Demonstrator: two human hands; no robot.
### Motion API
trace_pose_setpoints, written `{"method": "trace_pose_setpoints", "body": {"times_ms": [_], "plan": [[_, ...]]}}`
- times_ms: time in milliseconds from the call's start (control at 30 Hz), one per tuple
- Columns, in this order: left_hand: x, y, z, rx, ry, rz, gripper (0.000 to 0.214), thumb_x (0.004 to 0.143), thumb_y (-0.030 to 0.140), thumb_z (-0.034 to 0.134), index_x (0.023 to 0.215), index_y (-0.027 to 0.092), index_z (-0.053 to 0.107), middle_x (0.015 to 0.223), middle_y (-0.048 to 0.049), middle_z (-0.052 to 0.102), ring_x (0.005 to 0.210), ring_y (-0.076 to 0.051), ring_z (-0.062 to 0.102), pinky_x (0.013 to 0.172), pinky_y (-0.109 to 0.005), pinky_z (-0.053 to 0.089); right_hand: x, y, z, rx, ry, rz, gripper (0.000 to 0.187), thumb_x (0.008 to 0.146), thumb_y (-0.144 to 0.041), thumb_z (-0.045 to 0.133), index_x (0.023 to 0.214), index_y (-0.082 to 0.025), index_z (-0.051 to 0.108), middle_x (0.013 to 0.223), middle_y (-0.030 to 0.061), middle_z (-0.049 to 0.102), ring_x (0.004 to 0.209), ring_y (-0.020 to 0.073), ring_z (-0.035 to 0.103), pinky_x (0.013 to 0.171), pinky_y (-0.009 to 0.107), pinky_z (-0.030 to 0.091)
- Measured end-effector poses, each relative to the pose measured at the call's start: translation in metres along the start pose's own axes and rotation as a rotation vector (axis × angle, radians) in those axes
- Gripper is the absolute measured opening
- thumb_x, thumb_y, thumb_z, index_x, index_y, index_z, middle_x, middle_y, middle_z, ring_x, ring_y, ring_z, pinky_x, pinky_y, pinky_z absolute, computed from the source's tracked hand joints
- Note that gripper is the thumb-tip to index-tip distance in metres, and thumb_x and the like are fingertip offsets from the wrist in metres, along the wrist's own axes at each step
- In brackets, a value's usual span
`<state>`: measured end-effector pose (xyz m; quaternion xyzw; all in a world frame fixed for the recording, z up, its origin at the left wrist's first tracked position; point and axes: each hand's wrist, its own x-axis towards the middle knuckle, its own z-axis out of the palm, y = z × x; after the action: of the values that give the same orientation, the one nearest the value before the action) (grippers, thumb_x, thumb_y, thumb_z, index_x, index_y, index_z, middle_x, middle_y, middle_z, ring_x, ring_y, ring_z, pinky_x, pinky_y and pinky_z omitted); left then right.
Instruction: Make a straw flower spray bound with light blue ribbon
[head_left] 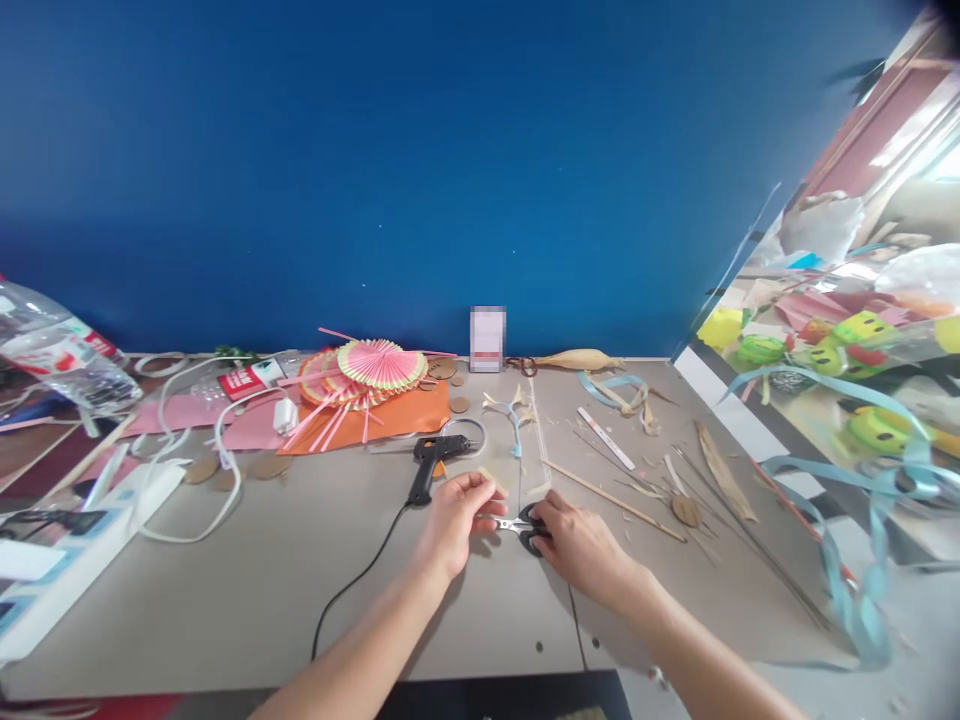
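My right hand grips a pair of small scissors by the black handles, with the metal blades pointing left. Pinched between the fingers of my left hand is a small pale strip, its kind too small to make out. The scissor tips reach the fingers of the left hand, where they are partly hidden. Just behind the left hand lies a black hot glue gun. A light-blue ribbon piece with pale frayed ends rests on the table beyond both hands.
Pink paper fans lie on orange paper at the back left. A white power strip and bottles are at the left. Toward the right are a thin stick, a wooden disc and blue ribbon.
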<state>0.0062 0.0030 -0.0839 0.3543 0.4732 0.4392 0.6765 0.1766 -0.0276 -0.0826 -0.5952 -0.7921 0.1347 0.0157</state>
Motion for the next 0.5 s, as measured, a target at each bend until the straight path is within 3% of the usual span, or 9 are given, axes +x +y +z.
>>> {"method": "trace_pose_setpoints", "body": {"times_ms": [167,367,500], "plan": [[-0.004,0.007,0.002,0.046,0.003,-0.013,0.024,0.061,0.036,0.062,0.064,0.012,0.056,0.073,-0.0049,0.061,0.056,-0.01,0.057,0.043,-0.016,0.04,-0.007,0.005,-0.001,0.057,0.011,0.078,0.009,0.071,-0.021,0.047,0.069,-0.017,0.055,0.072,0.0041,0.056,0.061,0.0152,0.054,0.052,0.023,0.03],[-0.007,0.005,0.005,0.038,-0.034,-0.032,0.023,0.062,0.035,0.06,0.064,0.012,0.056,0.074,-0.0058,0.062,0.06,-0.012,0.059,0.045,-0.017,0.041,-0.022,0.025,0.002,0.732,0.101,0.26,0.014,0.07,-0.028,0.047,0.075,-0.016,0.053,0.06,-0.0004,0.052,0.049,0.0097,0.043,0.046,0.021,0.03],[-0.008,0.004,0.009,0.025,-0.049,-0.054,0.022,0.064,0.034,0.059,0.066,0.013,0.057,0.073,-0.0049,0.061,0.059,-0.012,0.058,0.044,-0.017,0.04,-0.028,0.021,0.004,0.829,0.13,0.223,0.014,0.066,-0.028,0.054,0.072,-0.016,0.053,0.055,-0.003,0.047,0.048,0.0085,0.036,0.045,0.02,0.027]]}}
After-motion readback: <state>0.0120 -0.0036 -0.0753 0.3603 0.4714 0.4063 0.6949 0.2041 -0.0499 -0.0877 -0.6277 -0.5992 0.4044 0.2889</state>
